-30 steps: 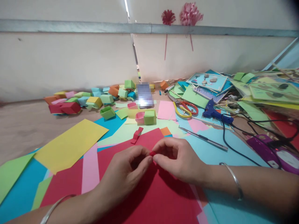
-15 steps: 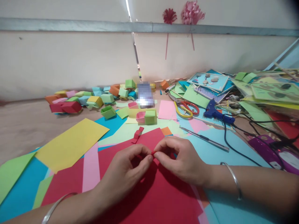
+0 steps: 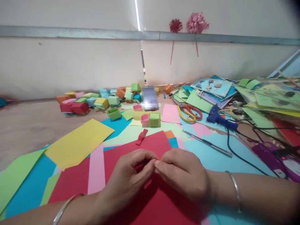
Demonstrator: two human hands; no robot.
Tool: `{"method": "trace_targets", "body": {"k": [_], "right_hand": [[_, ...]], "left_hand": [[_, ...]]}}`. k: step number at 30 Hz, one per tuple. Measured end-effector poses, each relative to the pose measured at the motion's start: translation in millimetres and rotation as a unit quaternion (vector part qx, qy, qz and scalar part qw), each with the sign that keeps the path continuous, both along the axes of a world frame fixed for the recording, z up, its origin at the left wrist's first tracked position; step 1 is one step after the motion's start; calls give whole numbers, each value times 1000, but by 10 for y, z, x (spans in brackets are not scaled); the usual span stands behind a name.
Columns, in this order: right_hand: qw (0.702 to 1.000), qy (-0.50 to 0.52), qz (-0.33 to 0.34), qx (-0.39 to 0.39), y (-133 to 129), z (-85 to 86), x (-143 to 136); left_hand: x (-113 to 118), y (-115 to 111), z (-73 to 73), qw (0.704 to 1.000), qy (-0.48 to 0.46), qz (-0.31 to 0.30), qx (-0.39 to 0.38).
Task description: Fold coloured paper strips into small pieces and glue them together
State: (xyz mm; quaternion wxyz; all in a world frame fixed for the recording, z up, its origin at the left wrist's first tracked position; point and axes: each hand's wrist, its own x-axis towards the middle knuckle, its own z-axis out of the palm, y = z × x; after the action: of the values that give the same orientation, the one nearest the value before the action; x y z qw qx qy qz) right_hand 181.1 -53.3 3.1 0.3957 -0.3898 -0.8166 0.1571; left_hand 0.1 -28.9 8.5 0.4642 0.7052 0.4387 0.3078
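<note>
Above a large red paper sheet, the fingertips of my left hand and my right hand meet in a pinch. Between them shows only a tiny bit of a red paper piece; the fingers cover the rest. A small folded red paper strip lies just beyond my hands at the sheet's far edge. Past it, a pink paper box and a green paper box stand side by side.
Many coloured paper boxes are heaped at the back left. To the right lie scissors, a pen, a blue glue gun with black cables, and a purple device. A yellow sheet covers other papers on the left.
My right fingers have curled in closer against my left fingertips, hiding more of the red paper piece. The whole view has shifted slightly, with things now appearing further right and lower.
</note>
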Motion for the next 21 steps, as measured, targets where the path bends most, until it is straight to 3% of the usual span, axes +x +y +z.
{"method": "trace_targets", "body": {"k": [2,7,10,18,21], "right_hand": [[1000,-4,-11,21,-7,-13,-20],[974,-68,11,215,18,-36,-24],[953,-80,29,291,58,-13,10],[939,-93,16,329,108,26,47],[959,-81,-5,271,92,13,47]], "left_hand": [[-2,-4,-12,1000,-21,1,-6],[0,-11,-33,996,-73,12,-50],[-2,-3,-13,992,-85,0,-89],[-49,15,-10,985,-111,-7,-133],[-49,21,-2,989,-79,0,-125]]}}
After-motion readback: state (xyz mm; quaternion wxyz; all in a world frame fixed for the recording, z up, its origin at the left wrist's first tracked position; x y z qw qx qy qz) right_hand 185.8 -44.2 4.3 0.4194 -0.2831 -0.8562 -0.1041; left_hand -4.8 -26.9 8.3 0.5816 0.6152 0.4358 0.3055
